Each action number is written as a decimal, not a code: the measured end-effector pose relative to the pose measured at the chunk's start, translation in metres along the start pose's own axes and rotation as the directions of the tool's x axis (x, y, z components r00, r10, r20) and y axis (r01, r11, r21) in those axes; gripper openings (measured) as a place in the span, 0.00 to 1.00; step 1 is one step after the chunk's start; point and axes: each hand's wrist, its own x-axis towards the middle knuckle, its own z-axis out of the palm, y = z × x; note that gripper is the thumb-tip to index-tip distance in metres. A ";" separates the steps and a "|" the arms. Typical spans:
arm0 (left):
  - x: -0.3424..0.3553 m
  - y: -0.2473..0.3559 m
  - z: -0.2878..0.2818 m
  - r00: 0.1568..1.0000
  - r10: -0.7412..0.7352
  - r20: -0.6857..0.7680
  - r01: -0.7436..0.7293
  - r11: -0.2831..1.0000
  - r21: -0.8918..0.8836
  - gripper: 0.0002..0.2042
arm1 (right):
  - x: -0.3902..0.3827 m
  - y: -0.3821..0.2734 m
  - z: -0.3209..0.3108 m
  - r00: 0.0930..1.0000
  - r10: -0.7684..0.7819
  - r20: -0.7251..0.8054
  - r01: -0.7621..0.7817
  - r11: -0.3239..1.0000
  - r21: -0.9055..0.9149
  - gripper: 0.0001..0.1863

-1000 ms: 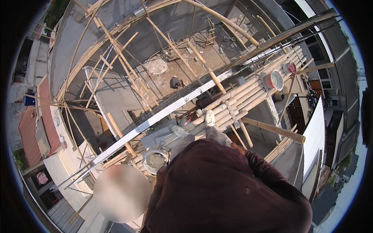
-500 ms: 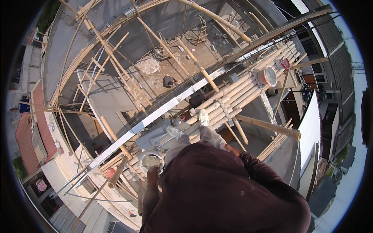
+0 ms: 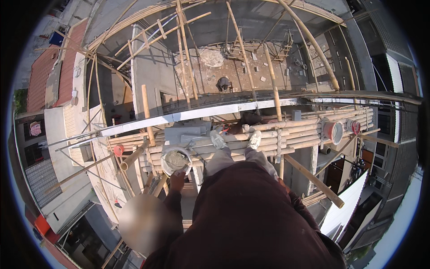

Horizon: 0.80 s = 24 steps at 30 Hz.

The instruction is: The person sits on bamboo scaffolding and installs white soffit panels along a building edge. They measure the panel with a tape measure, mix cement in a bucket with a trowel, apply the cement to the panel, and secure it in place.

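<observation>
My left hand (image 3: 178, 176) grips the near rim of a pale bucket (image 3: 189, 169) at the left end of the bamboo platform. Grey wet mortar (image 3: 175, 159) lies in the bucket. My right hand (image 3: 282, 184) is down by my right thigh, mostly behind my dark shirt; its fingers are hidden. My feet, in pale mortar-stained shoes (image 3: 253, 140), stand on the bundled bamboo poles (image 3: 298, 135). Beside the bucket lie several flat grey blocks (image 3: 183, 134).
Two more buckets, one red and pale (image 3: 333, 132) and a smaller red one (image 3: 353, 127), stand to the right. A long white beam (image 3: 192, 114) runs just beyond the platform. Far below, a person (image 3: 224, 84) is on the dirt floor. A blurred disc covers part of the lower left.
My view has turned, so the platform and beam now run nearly level across it. My left hand stays at the bucket's rim. My right hand shows less than before.
</observation>
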 end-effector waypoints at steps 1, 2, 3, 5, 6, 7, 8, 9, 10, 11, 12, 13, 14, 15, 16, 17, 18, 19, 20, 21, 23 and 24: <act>0.015 -0.016 -0.021 0.990 0.124 -0.066 -0.109 0.975 0.194 0.14 | 0.004 -0.004 0.000 1.000 0.004 0.001 -0.004 1.000 -0.024 0.29; 0.015 0.018 -0.005 0.976 0.185 -0.114 -0.177 0.981 0.074 0.14 | 0.002 -0.001 -0.006 0.999 0.030 -0.045 -0.033 0.998 -0.054 0.29; 0.011 0.035 -0.009 0.967 0.205 -0.151 -0.200 0.979 0.046 0.13 | 0.003 -0.003 -0.009 0.998 0.039 -0.051 -0.043 0.996 -0.083 0.28; 0.011 0.039 -0.025 0.930 0.273 -0.246 -0.272 0.961 0.037 0.11 | 0.005 -0.008 -0.015 0.997 0.049 -0.051 -0.056 0.989 -0.139 0.28; 0.008 0.049 -0.026 0.936 0.235 -0.261 -0.248 0.969 -0.017 0.11 | 0.005 -0.008 -0.019 0.997 0.057 -0.061 -0.066 0.984 -0.167 0.27; 0.003 0.059 -0.026 0.942 0.196 -0.272 -0.221 0.973 -0.067 0.11 | 0.003 -0.008 -0.023 0.996 0.065 -0.065 -0.076 0.979 -0.189 0.27; 0.008 0.054 -0.027 0.942 0.207 -0.263 -0.236 0.968 -0.081 0.11 | 0.004 -0.009 -0.026 0.995 0.067 -0.067 -0.079 0.975 -0.207 0.27; 0.009 0.041 -0.030 0.942 0.211 -0.261 -0.243 0.966 -0.093 0.11 | 0.004 -0.011 -0.028 0.996 0.071 -0.061 -0.083 0.970 -0.229 0.26; 0.006 0.033 -0.028 0.944 0.214 -0.252 -0.246 0.963 -0.105 0.11 | 0.002 -0.010 -0.030 0.995 0.082 -0.059 -0.094 0.965 -0.246 0.26; 0.006 0.026 -0.024 0.962 0.160 -0.223 -0.191 0.974 -0.125 0.12 | 0.001 -0.011 -0.032 0.994 0.089 -0.059 -0.101 0.961 -0.258 0.26; 0.002 0.022 -0.017 0.977 0.099 -0.192 -0.128 0.981 -0.146 0.12 | 0.000 -0.011 -0.034 0.993 0.103 -0.058 -0.115 0.956 -0.271 0.25; 0.000 0.023 -0.011 0.986 0.053 -0.155 -0.078 0.984 -0.162 0.13 | 0.001 -0.012 -0.035 0.991 0.113 -0.066 -0.127 0.952 -0.277 0.25; -0.007 0.023 -0.007 0.994 0.055 -0.089 -0.052 0.998 0.036 0.16 | -0.003 -0.012 -0.036 0.989 0.130 -0.069 -0.144 0.948 -0.285 0.25; -0.010 0.015 -0.005 0.998 0.020 -0.057 -0.017 0.998 0.052 0.16 | -0.004 -0.014 -0.039 0.988 0.138 -0.075 -0.154 0.944 -0.293 0.24; -0.014 0.003 -0.002 1.000 -0.015 -0.025 0.017 0.997 0.070 0.16 | -0.004 -0.017 -0.039 0.986 0.145 -0.079 -0.163 0.939 -0.302 0.24; -0.017 -0.014 0.002 0.999 -0.049 0.008 0.048 0.995 0.089 0.16 | -0.006 -0.018 -0.039 0.985 0.156 -0.078 -0.173 0.934 -0.312 0.24; -0.014 -0.072 -0.004 0.993 -0.118 0.023 0.120 0.980 -0.155 0.15 | -0.004 -0.023 -0.037 0.986 0.159 -0.048 -0.166 0.931 -0.325 0.24; -0.012 -0.093 -0.001 0.997 0.015 -0.080 -0.018 0.999 -0.036 0.14 | -0.005 -0.023 -0.037 0.984 0.169 -0.053 -0.177 0.928 -0.329 0.23; -0.012 -0.105 0.000 0.973 0.161 -0.164 -0.146 0.984 0.098 0.14 | -0.006 -0.023 -0.037 0.982 0.181 -0.058 -0.190 0.924 -0.332 0.23; -0.012 -0.112 0.000 0.923 0.314 -0.223 -0.261 0.935 0.238 0.14 | -0.006 -0.023 -0.036 0.979 0.195 -0.060 -0.203 0.919 -0.338 0.23; -0.006 -0.113 -0.009 0.987 0.002 -0.164 0.013 0.996 0.088 0.14 | -0.007 -0.022 -0.036 0.975 0.215 -0.060 -0.223 0.909 -0.353 0.23; -0.003 -0.104 -0.013 0.981 -0.163 -0.101 0.159 0.986 -0.040 0.14 | -0.006 -0.023 -0.036 0.978 0.202 -0.058 -0.209 0.907 -0.365 0.23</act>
